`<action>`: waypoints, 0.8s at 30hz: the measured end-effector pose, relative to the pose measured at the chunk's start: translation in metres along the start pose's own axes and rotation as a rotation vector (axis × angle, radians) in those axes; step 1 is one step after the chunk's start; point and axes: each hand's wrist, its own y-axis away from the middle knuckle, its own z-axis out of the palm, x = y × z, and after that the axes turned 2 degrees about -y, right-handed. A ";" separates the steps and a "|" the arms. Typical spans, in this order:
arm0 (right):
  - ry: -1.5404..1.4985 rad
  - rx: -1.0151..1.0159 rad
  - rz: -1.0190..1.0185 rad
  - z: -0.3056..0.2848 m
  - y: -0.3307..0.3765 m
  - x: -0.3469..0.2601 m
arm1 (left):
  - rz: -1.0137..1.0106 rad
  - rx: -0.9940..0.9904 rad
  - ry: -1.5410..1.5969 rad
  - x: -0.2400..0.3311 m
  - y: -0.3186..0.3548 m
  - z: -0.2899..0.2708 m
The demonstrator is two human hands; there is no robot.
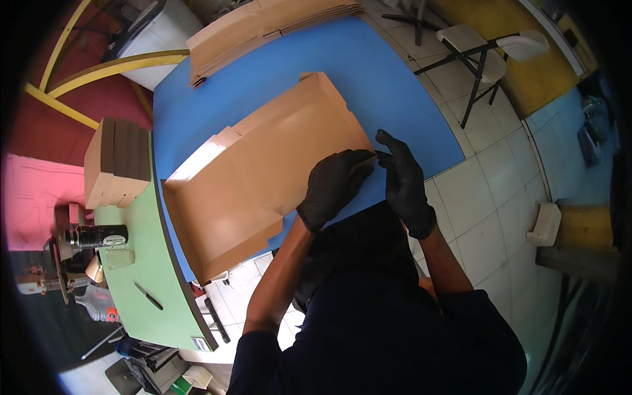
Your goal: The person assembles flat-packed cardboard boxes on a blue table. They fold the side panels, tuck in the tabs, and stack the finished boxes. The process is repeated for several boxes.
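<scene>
A large brown cardboard box (263, 158) lies partly folded on the blue table (415, 99), its long side flaps raised at low angles. Over its near right corner, my left hand (334, 186) in a black glove has its fingers closed on the cardboard edge. Just to the right, my right hand (407, 187), also black-gloved, has its fingers stretched and apart. Its fingertips come close to the same corner; whether they touch the cardboard I cannot tell. The part of the corner under my left fingers is hidden.
Flat cardboard sheets (263, 29) are stacked at the table's far edge. On the left, a green table (151, 257) holds folded boxes (117, 161), a dark bottle (99, 235) and a knife (149, 296). A folding chair (477, 56) stands on the tiled floor at the far right.
</scene>
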 end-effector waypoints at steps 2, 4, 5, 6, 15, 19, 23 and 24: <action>0.012 0.083 0.088 0.000 0.008 -0.002 | -0.016 -0.096 -0.015 0.005 -0.010 0.005; 0.115 0.165 0.284 0.001 0.015 -0.003 | -0.033 -0.167 -0.021 0.007 -0.022 0.012; 0.056 0.113 0.270 0.003 0.017 -0.004 | -0.042 -0.201 0.028 0.007 -0.028 0.014; 0.000 0.078 0.301 0.005 0.019 -0.004 | -0.049 -0.223 0.084 0.007 -0.033 0.018; -0.138 0.208 0.448 0.013 0.017 -0.005 | 0.140 -0.547 0.368 -0.017 -0.082 0.015; -0.468 0.427 0.679 0.016 0.030 -0.012 | -0.144 -0.554 0.465 -0.014 -0.083 0.013; -0.638 0.614 0.719 0.023 0.030 -0.017 | -0.094 -0.564 0.337 -0.010 -0.087 0.013; -0.643 0.617 0.731 0.023 0.030 -0.019 | -0.031 -0.550 0.313 -0.011 -0.087 0.013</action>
